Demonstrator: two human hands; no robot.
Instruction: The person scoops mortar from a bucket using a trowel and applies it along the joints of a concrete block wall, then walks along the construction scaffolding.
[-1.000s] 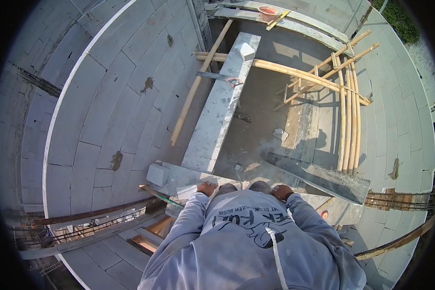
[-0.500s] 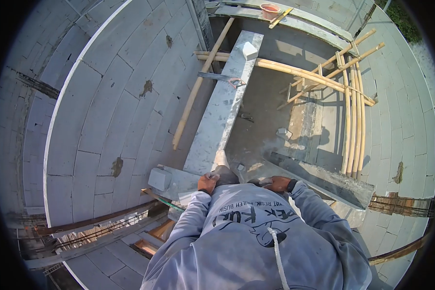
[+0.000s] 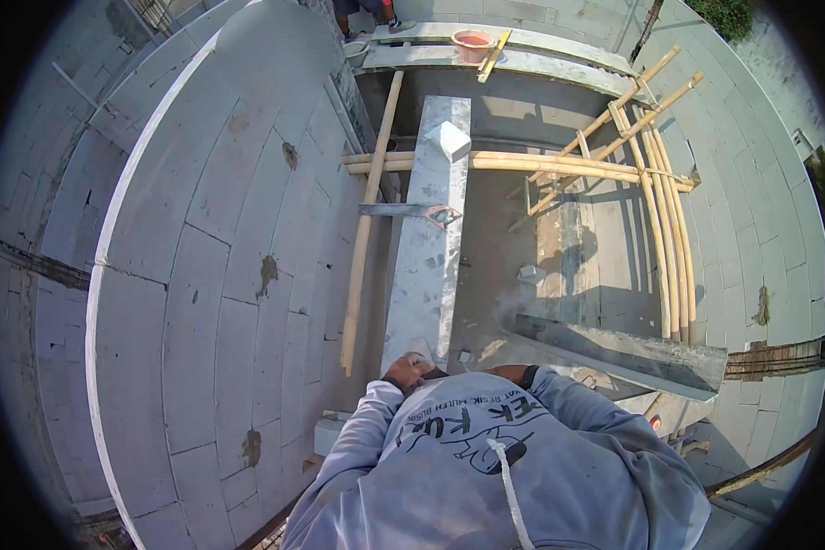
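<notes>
My left hand (image 3: 409,368) is at my waist, its fingers curled against the dark cloth of my trousers (image 3: 435,372). On the other side of my body, my right hand (image 3: 508,371) is mostly covered by my grey sweatshirt (image 3: 467,458), and its fingers are hidden. My foot (image 3: 420,347) shows just past the left hand, on a long grey plank (image 3: 422,266). Farther along the plank lies a hand saw (image 3: 442,215) with an orange handle, its blade pointing left. A white block (image 3: 449,140) sits near the plank's far end.
Bamboo poles (image 3: 559,164) cross beyond the saw, joining a bamboo frame (image 3: 665,229) on the right. A block wall (image 3: 202,275) rises at left. A red bucket (image 3: 472,44) and yellow bar (image 3: 494,57) rest on far boards, near another person's gloved hand (image 3: 397,26). A grey beam (image 3: 623,353) lies right.
My view has tilted up and turned, so the other person now shows at the top. Both hands sit closer to my waist, and the right one is more hidden.
</notes>
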